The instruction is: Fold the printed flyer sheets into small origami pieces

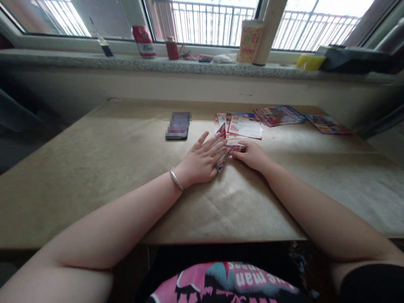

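My left hand [203,162], with a silver bangle [176,180] at the wrist, lies flat with its fingers spread. It presses on a folded printed leaflet [221,163] in red, white and blue, hiding much of it. Just to the right, the fingers of my right hand [252,155] are closed on a red printed edge of the paper, thumb near the table. Beyond both hands, several leaflets are piled loosely, a white sheet with red print [243,127] on top.
A phone [178,126] lies left of the papers on the beige-covered table [110,168]. Colourful leaflets [279,115] are stacked at the back right, with another small pile [328,124] beside them. A red can [144,42] and a patterned cup [250,42] stand on the windowsill.
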Demonstrator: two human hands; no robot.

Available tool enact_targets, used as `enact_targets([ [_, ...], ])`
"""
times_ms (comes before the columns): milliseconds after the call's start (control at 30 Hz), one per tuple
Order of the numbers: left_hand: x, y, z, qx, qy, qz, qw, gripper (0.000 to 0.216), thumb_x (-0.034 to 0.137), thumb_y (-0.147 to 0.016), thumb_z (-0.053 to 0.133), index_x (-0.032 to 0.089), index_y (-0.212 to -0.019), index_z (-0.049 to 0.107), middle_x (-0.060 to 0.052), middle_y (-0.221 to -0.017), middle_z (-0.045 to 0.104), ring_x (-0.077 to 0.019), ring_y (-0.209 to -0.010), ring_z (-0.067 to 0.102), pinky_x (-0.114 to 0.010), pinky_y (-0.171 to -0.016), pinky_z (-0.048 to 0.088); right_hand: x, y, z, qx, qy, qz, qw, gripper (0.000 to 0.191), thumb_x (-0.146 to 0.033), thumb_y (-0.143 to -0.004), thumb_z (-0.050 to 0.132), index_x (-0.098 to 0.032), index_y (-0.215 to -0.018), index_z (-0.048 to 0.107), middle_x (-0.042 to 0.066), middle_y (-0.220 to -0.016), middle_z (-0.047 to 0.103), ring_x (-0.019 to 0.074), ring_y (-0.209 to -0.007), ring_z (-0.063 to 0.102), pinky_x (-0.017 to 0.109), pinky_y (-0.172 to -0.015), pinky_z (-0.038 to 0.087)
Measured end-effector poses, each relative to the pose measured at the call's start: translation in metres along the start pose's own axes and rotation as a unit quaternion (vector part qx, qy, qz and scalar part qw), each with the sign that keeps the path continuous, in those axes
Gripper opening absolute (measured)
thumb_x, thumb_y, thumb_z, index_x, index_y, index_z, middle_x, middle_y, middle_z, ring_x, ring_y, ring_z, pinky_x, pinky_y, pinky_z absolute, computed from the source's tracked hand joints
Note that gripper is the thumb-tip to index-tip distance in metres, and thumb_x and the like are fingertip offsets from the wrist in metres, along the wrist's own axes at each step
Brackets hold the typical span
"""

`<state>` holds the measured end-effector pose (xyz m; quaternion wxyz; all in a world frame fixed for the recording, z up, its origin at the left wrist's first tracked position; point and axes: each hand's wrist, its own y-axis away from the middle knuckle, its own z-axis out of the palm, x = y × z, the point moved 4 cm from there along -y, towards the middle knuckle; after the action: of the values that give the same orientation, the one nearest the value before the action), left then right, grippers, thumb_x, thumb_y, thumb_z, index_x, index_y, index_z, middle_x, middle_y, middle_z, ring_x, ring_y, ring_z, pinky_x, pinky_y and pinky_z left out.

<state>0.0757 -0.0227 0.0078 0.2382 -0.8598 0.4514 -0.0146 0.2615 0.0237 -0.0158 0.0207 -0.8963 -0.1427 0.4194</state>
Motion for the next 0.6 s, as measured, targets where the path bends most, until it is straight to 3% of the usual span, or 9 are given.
enact_targets([
  [200, -0.0057, -0.0011, 0.0083, -0.061, 0.052, -0.014, 0.997, 0.058, 0.03, -0.079, 0.057, 0.024, -0.137, 0.053, -0.005, -0.153, 0.035, -0.0311, -0.146, 0.02, -0.055, -0.122, 0.002, -0.0038, 0.0006, -0.0015, -0.015, 0.032, -0.004, 0.999, 0.029, -0.033, -0.078, 0.066, -0.017, -0.102, 0.072, 0.007, -0.098, 0.075, 0.0203, -0.081, 0.067, 0.032, -0.078, 0.051],
  [333, -0.0065, -0.0021, 0.0073, -0.072, 0.073, -0.017, 0.995, 0.059, 0.029, -0.077, 0.059, 0.024, -0.136, 0.054, -0.004, -0.152, 0.037, -0.0314, -0.145, 0.02, -0.055, -0.122, 0.002, -0.0041, 0.0006, -0.0028, -0.02, 0.071, 0.007, 0.997, 0.028, -0.034, -0.079, 0.065, -0.017, -0.099, 0.073, 0.007, -0.093, 0.076, 0.0205, -0.075, 0.066, 0.031, -0.071, 0.051],
  [600, -0.0053, -0.0014, -0.0006, -0.049, 0.095, 0.008, 0.994, 0.038, 0.025, -0.077, 0.057, 0.024, -0.114, 0.067, -0.005, -0.13, 0.059, -0.03, -0.133, 0.04, -0.057, -0.121, 0.008, -0.0003, 0.0024, -0.0067, -0.001, 0.039, 0.006, 0.999, 0.02, -0.034, -0.075, 0.071, -0.019, -0.089, 0.075, 0.005, -0.081, 0.075, 0.0212, -0.072, 0.066, 0.031, -0.069, 0.052],
])
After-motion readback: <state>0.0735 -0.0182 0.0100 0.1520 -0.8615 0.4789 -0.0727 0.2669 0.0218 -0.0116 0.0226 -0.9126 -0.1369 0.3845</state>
